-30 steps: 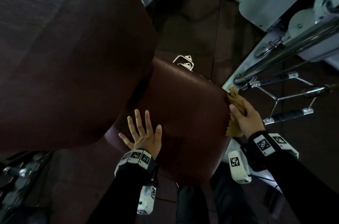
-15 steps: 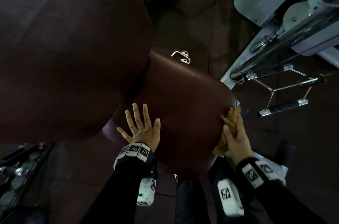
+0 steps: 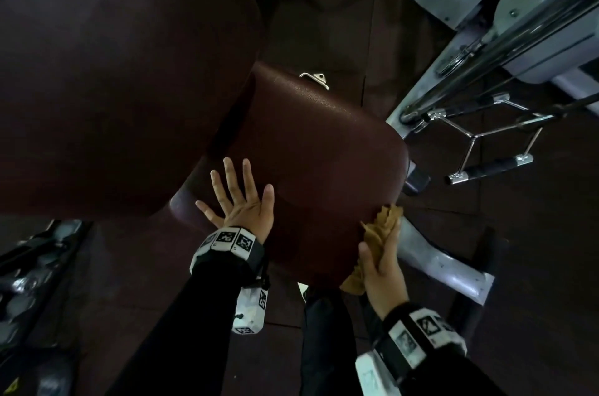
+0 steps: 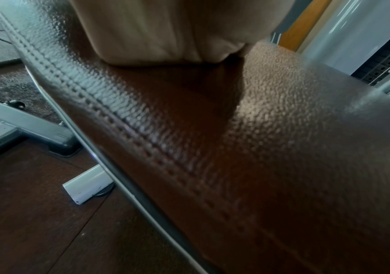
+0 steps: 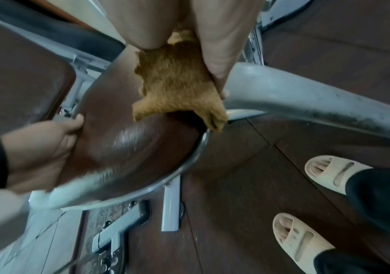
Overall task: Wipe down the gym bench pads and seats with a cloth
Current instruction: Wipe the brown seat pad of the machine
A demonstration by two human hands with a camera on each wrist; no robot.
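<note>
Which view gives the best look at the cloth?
Right wrist. The cloth fills the frame centre, its fuzzy tan weave sharp, pressed against the seat pad edge under the right hand. The head view shows it small and dim, mostly hidden behind that hand. The left wrist view shows no cloth at all.

Left hand [image 3: 241,206] flat, fingers spread; right hand [image 3: 382,269] curled, gripping.

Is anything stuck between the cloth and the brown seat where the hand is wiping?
Nothing visible. The right hand presses the cloth straight against the edge of the seat.
</note>
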